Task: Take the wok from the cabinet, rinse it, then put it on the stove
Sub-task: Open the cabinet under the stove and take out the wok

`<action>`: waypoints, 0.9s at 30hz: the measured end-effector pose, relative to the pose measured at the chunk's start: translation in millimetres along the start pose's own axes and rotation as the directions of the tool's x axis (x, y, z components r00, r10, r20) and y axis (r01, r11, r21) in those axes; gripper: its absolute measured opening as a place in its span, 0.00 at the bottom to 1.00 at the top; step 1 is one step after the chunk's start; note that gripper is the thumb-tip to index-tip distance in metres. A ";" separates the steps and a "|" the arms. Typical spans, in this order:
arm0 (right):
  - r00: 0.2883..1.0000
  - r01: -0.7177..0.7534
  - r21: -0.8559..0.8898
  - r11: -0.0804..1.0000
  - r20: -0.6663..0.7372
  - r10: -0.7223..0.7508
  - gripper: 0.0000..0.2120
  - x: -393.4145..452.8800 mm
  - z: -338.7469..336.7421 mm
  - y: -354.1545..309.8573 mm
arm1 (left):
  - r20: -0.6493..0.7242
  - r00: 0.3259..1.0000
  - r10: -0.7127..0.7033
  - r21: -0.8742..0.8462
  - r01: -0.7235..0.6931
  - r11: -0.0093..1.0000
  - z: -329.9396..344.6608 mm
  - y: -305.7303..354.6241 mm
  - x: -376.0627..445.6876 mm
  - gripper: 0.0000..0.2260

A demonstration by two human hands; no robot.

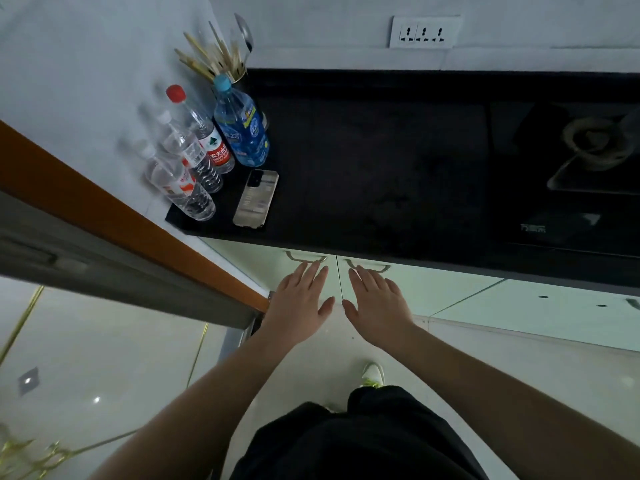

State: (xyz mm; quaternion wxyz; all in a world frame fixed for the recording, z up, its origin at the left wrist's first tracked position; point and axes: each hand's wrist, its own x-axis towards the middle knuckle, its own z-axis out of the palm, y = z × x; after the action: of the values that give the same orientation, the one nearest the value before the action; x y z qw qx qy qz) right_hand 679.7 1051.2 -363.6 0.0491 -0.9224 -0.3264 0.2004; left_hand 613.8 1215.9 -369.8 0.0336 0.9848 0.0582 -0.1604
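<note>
Below the counter (pixel 381 161), both flat, empty hands, left (pixel 298 306) and right (pixel 377 306), reach for the cabinet handles (pixel 306 257). No wok shows; it is likely heavy and rigid, best taken by its handle.

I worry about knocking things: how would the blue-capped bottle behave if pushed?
The blue-capped bottle stands tall and narrow, so it probably tips easily. It looks nearly full, so likely heavy. Its round body would probably roll toward the phone.
</note>
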 end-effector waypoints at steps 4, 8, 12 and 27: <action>0.995 -0.020 -0.008 1.000 0.101 0.021 0.31 22.2 19.4 -6.0 | 0.092 0.996 0.018 -0.032 -0.015 0.999 17.5 -4.6 18.2 0.29; 0.985 -0.097 0.002 0.995 0.145 0.096 0.32 48.5 33.8 -12.1 | 0.156 0.985 0.079 -0.042 -0.073 0.996 31.8 -25.0 38.1 0.29; 0.951 -0.244 0.030 0.969 0.203 0.233 0.32 75.0 42.9 -15.4 | 0.203 0.969 0.141 -0.072 -0.129 0.989 43.7 -52.1 59.8 0.29; 0.786 -0.598 0.282 0.750 0.392 0.479 0.37 124.2 71.7 -23.5 | 0.392 0.894 0.217 -0.336 -0.081 0.939 64.6 -85.8 102.0 0.33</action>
State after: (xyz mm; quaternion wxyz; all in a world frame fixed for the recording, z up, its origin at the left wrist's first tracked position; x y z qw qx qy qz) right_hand 724.9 1144.0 -465.9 0.1224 -0.9073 0.0001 0.4022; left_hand 678.9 1306.1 -467.6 0.2121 0.9102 -0.0027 -0.3557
